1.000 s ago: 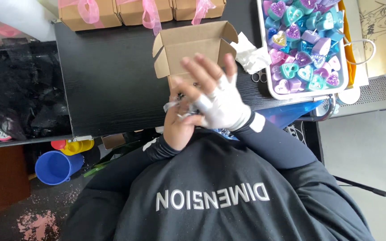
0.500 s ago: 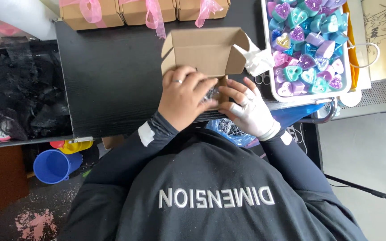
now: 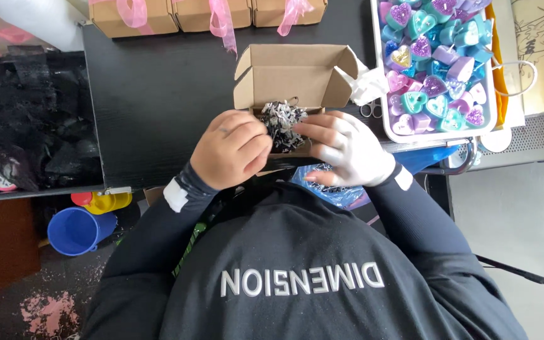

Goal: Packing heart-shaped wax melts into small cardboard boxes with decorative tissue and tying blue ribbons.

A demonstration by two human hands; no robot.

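Your left hand (image 3: 231, 148) is curled over the near edge of the open cardboard box (image 3: 294, 79), fingers bunched and pinching into a clump of black and white shredded paper filler (image 3: 283, 123). Your right hand (image 3: 347, 151) meets it from the other side, fingertips closed on the same clump, so both hands grip the filler together just in front of the box. The box sits on the black tabletop (image 3: 165, 101), flaps spread wide, its inside bare brown card. The filler rests right at the box's near flap, between your 2 hands, part of it hidden under your fingers. To the right of the box lies a white tray (image 3: 382, 119) heaped with heart-shaped candles (image 3: 436, 69) in teal, purple, pink and gold glitter. Along the far edge of the tabletop stand 3 closed cardboard boxes tied with pink ribbon (image 3: 221, 19). Off to the left, a black bin holds more dark shredded filler (image 3: 26, 126). Below the tabletop edge, a blue cup (image 3: 80, 230) and a yellow cup (image 3: 111, 201) sit on the floor.
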